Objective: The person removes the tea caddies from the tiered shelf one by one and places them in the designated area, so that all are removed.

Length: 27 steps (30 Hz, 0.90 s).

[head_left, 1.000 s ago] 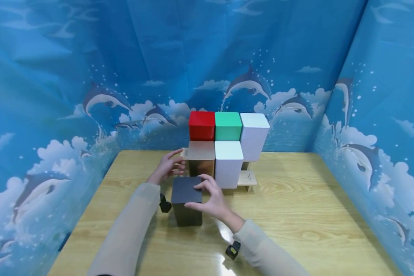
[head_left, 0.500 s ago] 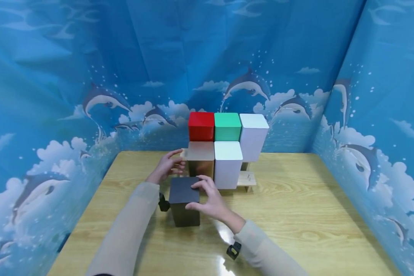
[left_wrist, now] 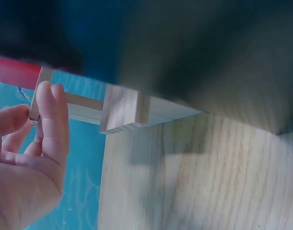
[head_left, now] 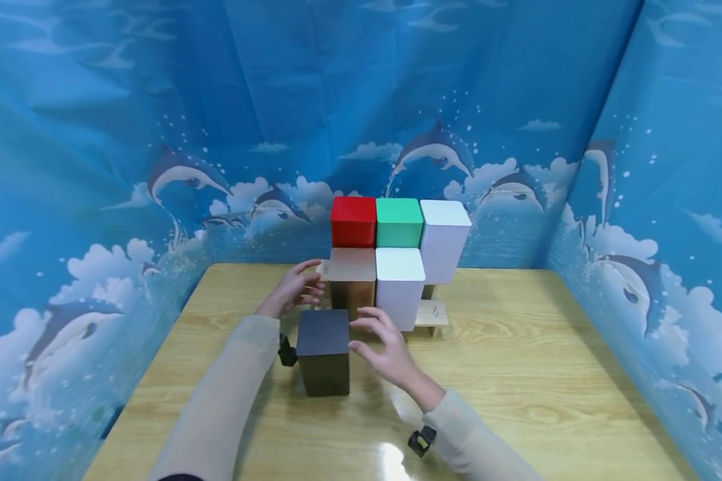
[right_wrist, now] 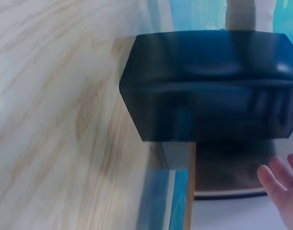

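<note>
In the head view a dark grey box stands on the table between my two hands. My left hand is at the left end of a small wooden stand. The left wrist view has my thumb and fingers on either side of a narrow wooden board, pinching its end. Just right of the dark box is my right hand, fingers loosely bent and apart from it. A brown box and a white box stand behind, with a red box and a green box farther back.
A second white box stands at the back right of the group. The wood-grain table meets a blue dolphin-print curtain at the back and sides.
My right hand has let go of the dark box and drawn back to the right. The box shifted slightly left earlier on. My left hand has kept its place.
</note>
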Each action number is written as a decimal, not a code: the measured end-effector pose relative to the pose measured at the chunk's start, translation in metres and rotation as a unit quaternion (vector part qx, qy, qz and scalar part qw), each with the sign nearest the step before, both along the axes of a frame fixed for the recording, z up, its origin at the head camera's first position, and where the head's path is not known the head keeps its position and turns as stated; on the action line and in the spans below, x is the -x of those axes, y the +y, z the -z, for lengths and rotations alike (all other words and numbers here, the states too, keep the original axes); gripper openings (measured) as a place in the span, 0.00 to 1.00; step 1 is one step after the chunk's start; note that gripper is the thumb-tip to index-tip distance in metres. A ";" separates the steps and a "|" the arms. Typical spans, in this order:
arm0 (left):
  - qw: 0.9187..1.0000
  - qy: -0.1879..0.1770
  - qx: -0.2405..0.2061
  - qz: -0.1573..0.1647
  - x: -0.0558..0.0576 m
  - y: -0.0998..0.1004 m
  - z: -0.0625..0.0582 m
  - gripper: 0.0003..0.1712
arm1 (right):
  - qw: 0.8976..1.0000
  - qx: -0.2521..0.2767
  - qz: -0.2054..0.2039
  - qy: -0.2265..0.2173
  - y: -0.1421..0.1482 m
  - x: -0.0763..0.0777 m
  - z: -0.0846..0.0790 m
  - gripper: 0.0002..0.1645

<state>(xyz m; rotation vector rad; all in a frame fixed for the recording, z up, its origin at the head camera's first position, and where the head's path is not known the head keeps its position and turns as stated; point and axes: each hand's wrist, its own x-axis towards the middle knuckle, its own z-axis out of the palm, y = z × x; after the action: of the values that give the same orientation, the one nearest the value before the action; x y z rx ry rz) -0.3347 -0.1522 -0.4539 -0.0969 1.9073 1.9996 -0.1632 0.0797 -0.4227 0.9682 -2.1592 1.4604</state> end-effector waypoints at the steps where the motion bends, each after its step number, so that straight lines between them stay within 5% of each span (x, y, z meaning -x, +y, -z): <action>1: 1.000 0.001 0.003 0.001 0.000 0.000 0.000 0.27 | 1.000 0.002 0.002 0.004 0.002 -0.001 -0.001 0.18; 11: 0.999 0.009 0.035 -0.002 0.002 0.004 0.001 0.27 | 0.996 0.047 0.059 0.050 0.033 0.002 -0.004 0.15; 27: 1.000 0.010 -0.020 -0.005 0.004 -0.001 0.007 0.26 | 0.988 0.076 0.120 0.058 0.077 0.021 -0.031 0.09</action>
<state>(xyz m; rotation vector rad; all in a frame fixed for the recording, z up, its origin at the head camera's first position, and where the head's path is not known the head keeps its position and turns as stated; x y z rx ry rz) -0.3388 -0.1528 -0.4605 -0.0777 1.8824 2.0511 -0.1847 0.1569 -0.3914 0.6949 -1.9709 1.3925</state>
